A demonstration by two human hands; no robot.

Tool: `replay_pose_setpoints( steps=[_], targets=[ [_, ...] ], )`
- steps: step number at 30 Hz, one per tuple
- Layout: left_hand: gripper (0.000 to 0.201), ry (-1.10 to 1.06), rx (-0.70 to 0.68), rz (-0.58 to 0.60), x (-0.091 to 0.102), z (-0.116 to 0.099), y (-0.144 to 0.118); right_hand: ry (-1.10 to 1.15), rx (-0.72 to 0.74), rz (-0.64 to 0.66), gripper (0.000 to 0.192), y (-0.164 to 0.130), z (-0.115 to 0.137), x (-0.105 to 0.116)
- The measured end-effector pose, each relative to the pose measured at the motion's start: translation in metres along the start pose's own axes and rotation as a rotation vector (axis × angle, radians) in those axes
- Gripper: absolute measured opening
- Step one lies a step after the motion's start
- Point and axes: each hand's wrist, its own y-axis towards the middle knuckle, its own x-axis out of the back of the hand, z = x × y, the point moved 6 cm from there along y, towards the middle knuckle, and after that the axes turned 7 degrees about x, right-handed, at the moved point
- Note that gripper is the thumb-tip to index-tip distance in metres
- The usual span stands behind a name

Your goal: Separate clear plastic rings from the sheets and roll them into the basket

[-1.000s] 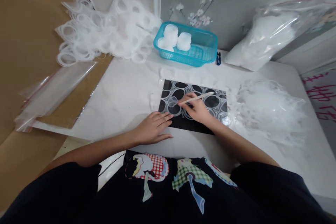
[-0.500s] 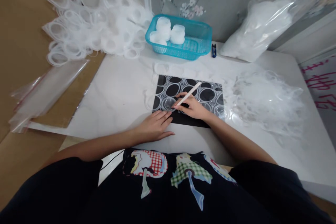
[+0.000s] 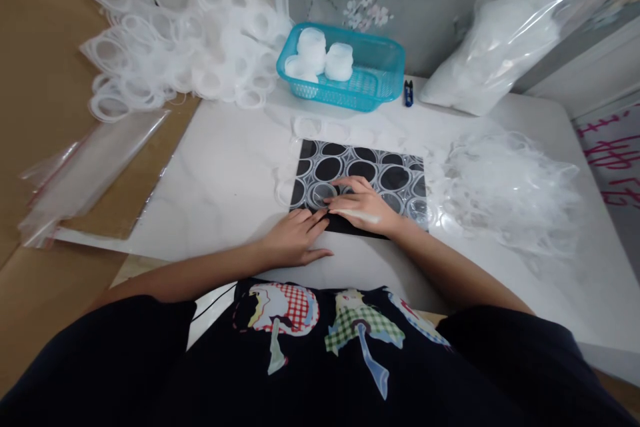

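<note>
Two hands on the black sheet [image 3: 395, 177]: right hand [image 3: 363, 203] gripping a stick [image 3: 359, 215], left hand [image 3: 295, 237] flat, empty.

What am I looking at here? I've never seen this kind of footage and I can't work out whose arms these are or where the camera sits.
The camera is worn on a person's head and looks down at their own two bare hands, so the arms reach in from below. The left hand lies flat on the white table, fingertips at the edge of a black mat covered with clear rings. The right hand rests on the mat and holds a thin pale stick. Farther back stand a blue basket with white round pieces, piles of clear rings and a filled plastic bag.
</note>
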Motion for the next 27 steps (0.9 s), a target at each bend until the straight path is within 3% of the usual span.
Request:
replay_pose_setpoints(
  steps=[3, 7, 9, 14, 20, 27],
  targets=[
    [0.074, -0.036, 0.024, 0.032, -0.002, 0.002, -0.001, -0.113, -0.049, -0.036, 0.021, 0.011, -0.010, 0.011],
    [0.073, -0.016, 0.028, 0.080, 0.000, 0.005, -0.001, -0.311, -0.405, -0.462, 0.031, 0.007, -0.040, 0.065],
    [0.070, -0.010, 0.012, 0.063, 0.005, 0.005, 0.001, -0.322, -0.444, -0.532, 0.031, -0.006, -0.040, 0.079],
    [0.056, 0.023, -0.157, -0.077, 0.015, -0.014, 0.017, 0.038, -0.293, -0.251, 0.019, -0.043, -0.024, 0.049],
    [0.060, 0.095, -0.237, -0.112, 0.004, -0.038, 0.042, 0.151, -0.364, -0.251, 0.021, -0.064, -0.029, 0.030],
    [0.057, 0.092, -0.227, -0.103, -0.001, -0.038, 0.047, 0.101, -0.352, -0.212, 0.022, -0.063, -0.031, 0.032]
  ],
)
